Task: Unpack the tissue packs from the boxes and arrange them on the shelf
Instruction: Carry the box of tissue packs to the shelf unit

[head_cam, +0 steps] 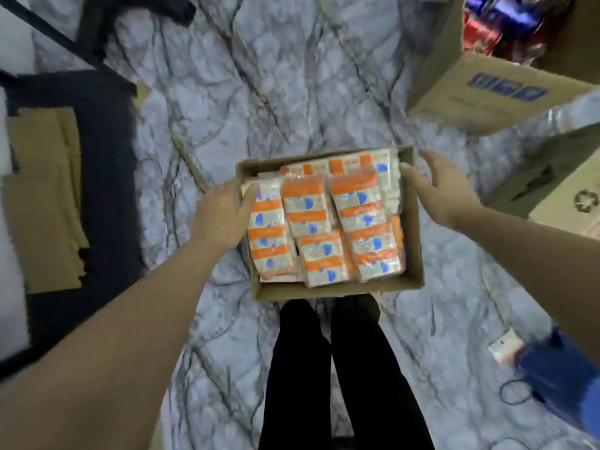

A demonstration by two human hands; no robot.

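Note:
An open cardboard box (414,228) sits low in front of my legs, packed with several orange-and-white tissue packs (355,203) in rows. My left hand (220,216) is at the box's left wall, its fingers hooked over the rim and lying on the leftmost pack. My right hand (435,186) is at the far right corner, fingers spread and relaxed, the thumb just touching the right rim. The box hides my feet, and I cannot tell whether it rests on the floor or is lifted. No shelf is in view.
Marble-patterned floor lies all around. Flattened cardboard (45,196) lies on a dark mat at the left. Two more cartons (480,95) (558,190) stand at the right, coloured goods behind them. A blue bag (561,378) and a loose pack (506,349) lie lower right.

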